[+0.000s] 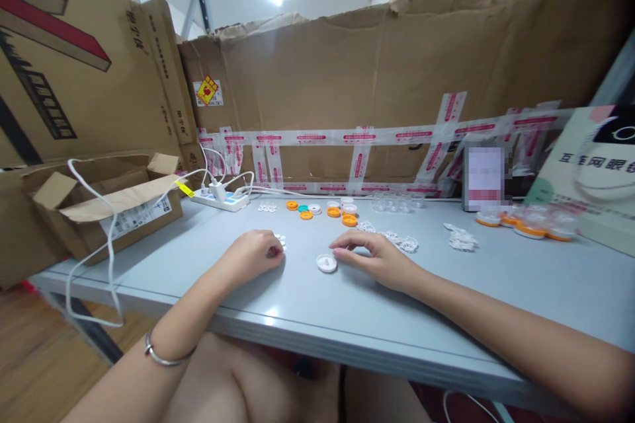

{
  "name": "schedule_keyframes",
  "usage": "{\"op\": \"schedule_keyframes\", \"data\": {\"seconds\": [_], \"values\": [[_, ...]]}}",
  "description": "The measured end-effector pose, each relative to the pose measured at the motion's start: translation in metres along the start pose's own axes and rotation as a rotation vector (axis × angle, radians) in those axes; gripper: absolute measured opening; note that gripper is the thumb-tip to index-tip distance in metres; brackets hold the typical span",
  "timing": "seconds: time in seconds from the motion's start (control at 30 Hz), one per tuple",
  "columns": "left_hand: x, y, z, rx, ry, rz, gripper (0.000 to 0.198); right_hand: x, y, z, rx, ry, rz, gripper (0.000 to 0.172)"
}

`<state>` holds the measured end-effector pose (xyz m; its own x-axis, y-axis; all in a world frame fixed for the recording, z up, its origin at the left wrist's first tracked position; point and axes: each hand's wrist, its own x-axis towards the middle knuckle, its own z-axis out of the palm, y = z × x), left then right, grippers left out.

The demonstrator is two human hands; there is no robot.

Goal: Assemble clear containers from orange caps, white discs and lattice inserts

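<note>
A shallow white round dish [326, 264] lies flat on the table in front of me, with a small part inside that I cannot make out. At its right rim, the thumb and index fingertip of my right hand [376, 256] are close together and touch the edge. My left hand [254, 256] is to the left of the dish, its fingers curled in beside a few small white discs [282, 240]. Whatever those fingers hold, if anything, is hidden from view. White gear-like parts [407, 244] lie just beyond my right hand.
Orange rings [349, 219], a teal ring [303, 209] and clear cups [397, 201] stand farther back. At right are more white parts [462, 238], orange-based clear containers [533, 230] and a phone [482, 178]. An open carton [143, 211] and a power strip [223, 199] with cables occupy the left.
</note>
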<state>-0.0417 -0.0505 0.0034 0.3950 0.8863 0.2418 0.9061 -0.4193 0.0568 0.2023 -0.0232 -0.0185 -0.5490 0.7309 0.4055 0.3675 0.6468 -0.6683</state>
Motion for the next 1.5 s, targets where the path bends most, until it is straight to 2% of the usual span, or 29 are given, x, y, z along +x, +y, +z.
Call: {"op": "schedule_keyframes", "data": {"seconds": [0.17,0.3,0.47,0.67,0.8,0.9,0.97,1.07,1.23,1.37,1.5], "values": [[0.003,0.012,0.005,0.110,-0.014,-0.017,0.022,-0.001,-0.003,-0.001,0.021,0.105,0.005,0.019],[0.007,0.023,0.009,0.105,-0.025,0.016,0.021,-0.003,-0.006,0.002,0.021,0.139,-0.032,0.016],[0.010,0.021,0.010,0.032,-0.006,0.009,0.019,-0.002,-0.005,0.005,0.018,0.128,0.004,0.015],[0.005,0.010,0.002,-0.366,-0.007,0.016,0.015,-0.002,-0.004,0.003,-0.008,0.138,0.010,0.016],[0.004,0.012,0.003,-0.298,-0.040,0.055,0.015,-0.002,-0.006,0.003,-0.040,0.128,-0.028,0.015],[0.006,0.016,0.005,-0.273,0.013,0.034,0.019,-0.002,-0.006,0.003,-0.061,0.134,-0.058,0.013],[0.007,0.022,0.005,-0.419,0.048,-0.027,0.018,-0.003,-0.006,0.003,-0.074,0.146,-0.098,0.012],[0.008,0.038,0.000,-0.770,0.058,-0.137,0.017,-0.006,-0.007,0.004,-0.103,0.188,-0.208,0.010],[0.010,0.063,-0.001,-1.157,0.030,-0.185,0.018,-0.009,-0.014,0.005,-0.140,0.251,-0.400,0.013],[0.010,0.066,0.006,-1.276,-0.004,-0.226,0.018,-0.010,-0.019,0.006,-0.137,0.264,-0.422,0.012],[0.010,0.062,0.006,-1.238,-0.006,-0.225,0.020,-0.011,-0.019,0.007,-0.097,0.242,-0.350,0.012]]}}
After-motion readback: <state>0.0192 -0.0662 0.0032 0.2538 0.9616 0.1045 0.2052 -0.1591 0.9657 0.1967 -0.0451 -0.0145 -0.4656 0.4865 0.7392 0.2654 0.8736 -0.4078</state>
